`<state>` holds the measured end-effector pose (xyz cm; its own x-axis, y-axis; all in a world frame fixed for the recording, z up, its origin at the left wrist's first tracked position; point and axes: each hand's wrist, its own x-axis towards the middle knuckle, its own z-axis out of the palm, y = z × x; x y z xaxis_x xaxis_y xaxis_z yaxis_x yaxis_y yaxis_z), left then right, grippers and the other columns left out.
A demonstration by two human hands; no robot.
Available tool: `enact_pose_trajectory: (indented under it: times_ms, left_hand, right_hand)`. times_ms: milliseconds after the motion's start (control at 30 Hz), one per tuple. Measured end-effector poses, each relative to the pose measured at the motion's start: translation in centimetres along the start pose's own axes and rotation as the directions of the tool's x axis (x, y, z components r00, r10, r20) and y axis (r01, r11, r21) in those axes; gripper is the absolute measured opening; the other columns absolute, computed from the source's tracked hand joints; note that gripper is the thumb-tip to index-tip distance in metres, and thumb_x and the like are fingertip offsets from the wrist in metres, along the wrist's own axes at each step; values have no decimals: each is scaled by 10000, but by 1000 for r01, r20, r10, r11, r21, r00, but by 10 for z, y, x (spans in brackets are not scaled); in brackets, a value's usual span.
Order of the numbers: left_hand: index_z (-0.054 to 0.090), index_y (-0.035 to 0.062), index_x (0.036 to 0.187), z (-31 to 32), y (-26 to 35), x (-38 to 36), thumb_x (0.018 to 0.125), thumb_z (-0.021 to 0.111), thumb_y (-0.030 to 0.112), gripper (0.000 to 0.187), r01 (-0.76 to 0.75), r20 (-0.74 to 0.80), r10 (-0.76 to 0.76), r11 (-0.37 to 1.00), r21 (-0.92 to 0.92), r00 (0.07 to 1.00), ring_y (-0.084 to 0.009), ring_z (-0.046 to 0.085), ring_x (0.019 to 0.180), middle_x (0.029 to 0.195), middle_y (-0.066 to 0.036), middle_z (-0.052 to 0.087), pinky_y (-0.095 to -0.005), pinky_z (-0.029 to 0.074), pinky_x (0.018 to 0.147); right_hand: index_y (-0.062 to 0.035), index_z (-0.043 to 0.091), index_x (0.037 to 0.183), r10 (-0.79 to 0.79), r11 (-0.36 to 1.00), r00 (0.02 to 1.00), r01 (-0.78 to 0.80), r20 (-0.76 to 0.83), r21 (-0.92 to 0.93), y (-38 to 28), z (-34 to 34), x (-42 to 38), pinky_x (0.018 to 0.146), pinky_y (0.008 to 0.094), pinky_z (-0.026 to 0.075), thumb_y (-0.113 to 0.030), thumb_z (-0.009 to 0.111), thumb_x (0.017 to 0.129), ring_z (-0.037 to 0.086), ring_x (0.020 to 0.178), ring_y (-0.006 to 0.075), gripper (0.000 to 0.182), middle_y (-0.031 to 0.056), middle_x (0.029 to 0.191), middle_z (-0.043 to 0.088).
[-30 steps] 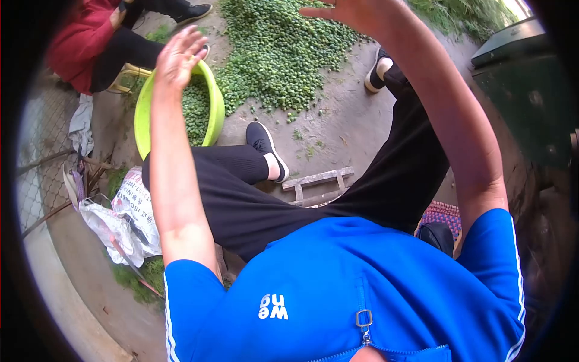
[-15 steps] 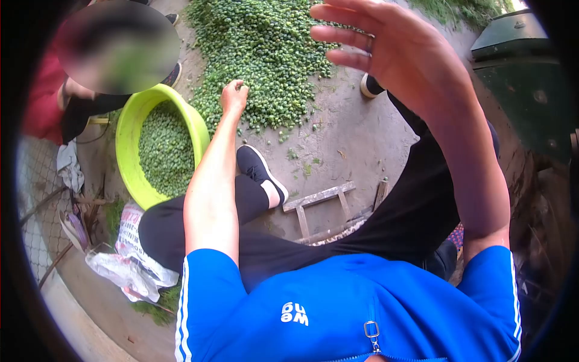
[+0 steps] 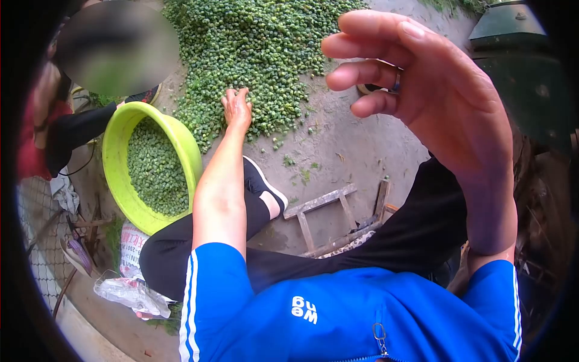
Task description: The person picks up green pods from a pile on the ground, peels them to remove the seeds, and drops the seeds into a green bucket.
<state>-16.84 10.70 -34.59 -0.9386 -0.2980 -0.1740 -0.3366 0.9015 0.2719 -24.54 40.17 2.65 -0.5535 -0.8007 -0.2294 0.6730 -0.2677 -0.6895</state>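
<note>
A wide heap of small green round pieces (image 3: 259, 54) covers the ground at the top. My left hand (image 3: 237, 107) rests at the heap's lower edge, fingers spread onto the pieces. Raised close to the camera on the right is my right hand (image 3: 416, 78), its fingers curved and apart, with nothing in it. A yellow-green tub (image 3: 192, 154) tilts beside my left forearm, partly filled with the same kind of green pieces (image 3: 155, 172).
Another person (image 3: 60, 130) is at the upper left, beyond the tub. A wooden frame (image 3: 322, 199) lies on the ground below the heap. Plastic bags (image 3: 132, 295) lie at the lower left, near wire mesh (image 3: 36, 229). A dark green object (image 3: 518, 78) stands at the right.
My left hand has opened its fingers over the heap. My right hand has come lower, its fingers more curved. The other person has shifted, and the view has moved slightly.
</note>
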Motion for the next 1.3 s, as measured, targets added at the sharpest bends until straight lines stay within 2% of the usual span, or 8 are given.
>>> enact_pose_trajectory:
  times_ms: [133,200,267,467,733,1000,1167,1300]
  left_hand:
    - [690,149,946,23,-31,5,708,746,64,258,76,-224,-143,956,-283,964,-226,596,787,887,-94,588,-347,500,700]
    - [666,113,1005,17,-39,8,758,710,56,258,409,283,-409,264,-873,868,-148,579,680,812,-51,593,-279,469,536]
    - [561,96,1118,-2,-39,-2,851,606,64,273,339,395,-269,-229,-912,879,-131,571,709,883,-63,609,-229,441,518]
    - [571,80,1050,-99,19,-34,863,527,243,252,138,258,-45,-748,-649,965,-242,543,776,992,-170,577,-302,441,582]
    - [620,91,867,-245,107,-51,910,471,273,239,-15,-31,2,-838,-546,1000,-280,583,841,925,-133,631,-374,483,654]
    - [649,33,956,-325,173,-97,965,312,508,582,-468,-422,-241,-184,-864,874,-250,515,1135,1132,-134,633,-395,279,1056]
    - [418,34,1344,-365,159,-105,973,225,538,655,-476,-459,-125,-235,-847,879,-267,256,1376,1438,-140,371,-395,118,1142]
    - [449,10,1294,-389,147,-107,987,339,443,542,-441,-386,-214,-408,-800,897,-282,381,1301,1343,-180,458,-397,260,1100]
  right_hand:
    - [43,454,1281,-13,1000,1000,13,29,11,0,3,-5,936,390,443,-193,394,977,538,1135,263,390,166,1238,547]
    - [48,455,1274,-20,996,999,22,28,-86,-1,10,-2,930,384,443,-199,398,981,539,1124,257,387,168,1246,538]
    - [20,464,1276,-34,998,999,36,39,-53,7,11,3,931,380,439,-212,423,970,538,1119,250,387,152,1242,541]
    - [14,525,1213,-116,970,984,82,-136,-230,24,27,41,915,350,473,-248,382,982,602,1048,228,378,142,1159,606]
    - [10,516,1157,-11,998,892,37,-452,49,85,46,98,946,435,403,-375,307,980,534,1021,278,472,156,1127,583]
    - [-7,545,1107,-73,693,983,171,-167,700,99,95,108,957,419,440,-257,418,962,537,1009,267,315,163,1094,573]
    - [-10,565,1100,-85,608,995,91,-49,789,90,108,106,859,384,496,-234,396,949,574,936,257,319,153,1075,595]
    - [-8,538,1164,-125,554,969,-110,214,825,106,102,105,925,438,483,-284,366,970,575,1052,297,378,173,1118,587]
